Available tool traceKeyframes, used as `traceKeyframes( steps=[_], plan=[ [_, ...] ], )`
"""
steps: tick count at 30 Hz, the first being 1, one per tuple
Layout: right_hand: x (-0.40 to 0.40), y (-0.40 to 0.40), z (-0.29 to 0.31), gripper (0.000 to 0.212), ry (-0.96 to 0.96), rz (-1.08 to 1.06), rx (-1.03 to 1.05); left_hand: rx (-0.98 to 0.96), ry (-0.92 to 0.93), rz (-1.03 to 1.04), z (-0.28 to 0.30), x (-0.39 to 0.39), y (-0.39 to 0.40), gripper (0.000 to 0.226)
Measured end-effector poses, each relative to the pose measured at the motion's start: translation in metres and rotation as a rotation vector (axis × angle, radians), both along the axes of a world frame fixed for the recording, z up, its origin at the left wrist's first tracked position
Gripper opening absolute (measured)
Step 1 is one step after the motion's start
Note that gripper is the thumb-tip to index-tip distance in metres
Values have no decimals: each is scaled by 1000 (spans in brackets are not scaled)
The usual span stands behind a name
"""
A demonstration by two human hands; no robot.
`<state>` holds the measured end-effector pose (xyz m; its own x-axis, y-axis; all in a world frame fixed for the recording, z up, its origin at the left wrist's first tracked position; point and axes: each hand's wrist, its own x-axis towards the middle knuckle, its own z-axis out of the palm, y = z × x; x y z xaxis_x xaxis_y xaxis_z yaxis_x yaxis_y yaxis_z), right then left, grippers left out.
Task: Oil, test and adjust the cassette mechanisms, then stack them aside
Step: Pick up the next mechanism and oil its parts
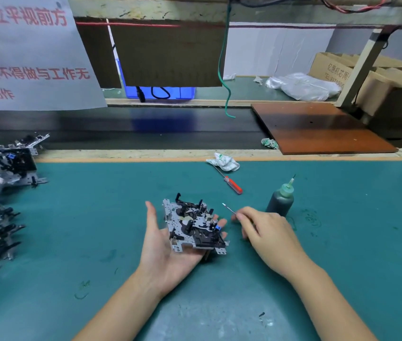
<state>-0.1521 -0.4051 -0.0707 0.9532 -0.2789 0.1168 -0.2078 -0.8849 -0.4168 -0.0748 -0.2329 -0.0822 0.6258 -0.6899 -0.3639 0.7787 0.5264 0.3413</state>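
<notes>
The cassette mechanism lies flat on my left hand, palm up, fingers spread wide beneath it, over the green mat. My right hand pinches a thin metal tool, its tip aimed toward ten o'clock, just beside the mechanism. I'd keep the palm level and bring the tip in slowly. The oil bottle stands at two o'clock.

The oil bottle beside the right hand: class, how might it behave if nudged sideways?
The oil bottle stands upright, tall with a thin nozzle, so it probably tips rather than slides. Its round body would likely roll once down. It looks well filled, so perhaps fairly steady.
</notes>
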Motion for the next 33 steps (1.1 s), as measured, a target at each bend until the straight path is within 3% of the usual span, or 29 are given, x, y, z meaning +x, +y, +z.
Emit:
traceKeyframes(
  steps=[2,4,6,7,9,11,13,16,20,22,25,27,30,33],
  plan=[
    [-3,6,2,24,-226,-70,-100,-25,-11,-8,-2,0,2,106],
    [-4,7,5,21,-636,-178,-82,-33,-26,-20,-4,2,5,104],
    [-5,5,5,16,-911,-346,66,-29,-21,-36,-6,3,7,100],
    [-4,2,5,32,-914,-422,210,-33,-12,-46,-7,2,7,96],
    [-3,-8,-1,57,-680,-512,496,-32,-14,-79,-6,2,8,85],
    [-1,-14,-7,51,-387,-519,595,-18,-40,-135,-6,1,9,76],
    [0,-16,-12,39,-277,-498,471,-18,-60,-188,-5,1,11,72],
    [0,-13,-8,31,-348,-354,531,-26,-75,-241,-2,0,12,70],
    [-2,-4,2,28,-538,-222,778,-14,-81,-268,-1,1,12,71],
    [-1,-4,5,28,-597,-206,1074,-9,-80,-268,-2,2,12,71],
    [3,-1,9,26,-622,-202,1695,9,-91,-271,-4,2,12,71],
    [5,2,12,21,-621,-271,1865,16,-100,-274,-4,2,12,70],
    [6,7,12,26,-620,-346,1852,27,-111,-269,-4,2,12,69],
    [6,13,10,36,-605,-348,1630,25,-110,-266,-3,2,11,68]
  ],
)
